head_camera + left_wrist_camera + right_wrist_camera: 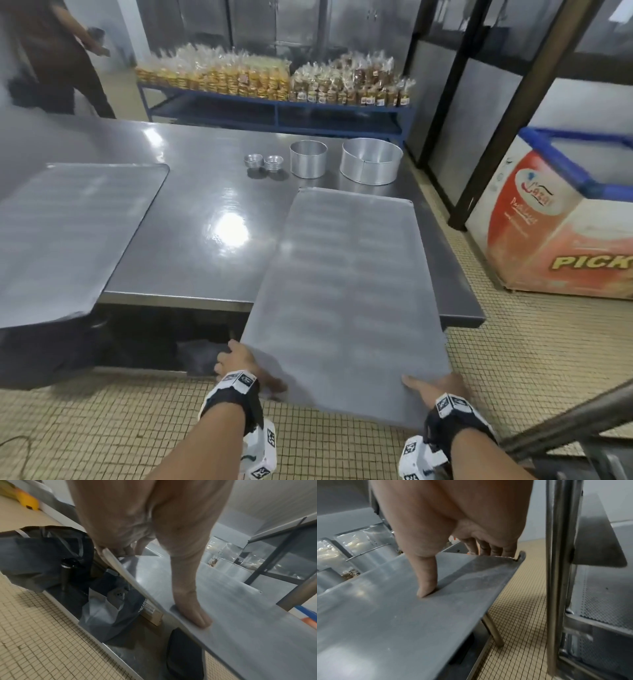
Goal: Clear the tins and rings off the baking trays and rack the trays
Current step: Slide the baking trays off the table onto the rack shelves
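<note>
Steel worktop, tiled floor below. Baking tray is gripped at its near corners by left hand and right hand, thumbs on top, its far end over the worktop. Two rings and small tins are set behind it; second tray at left.

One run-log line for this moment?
both hands grip tray | half off table | tins, rings cleared

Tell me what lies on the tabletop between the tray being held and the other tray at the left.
Nothing: in the head view only bare, shiny steel table separates the held tray from the left tray.
</note>
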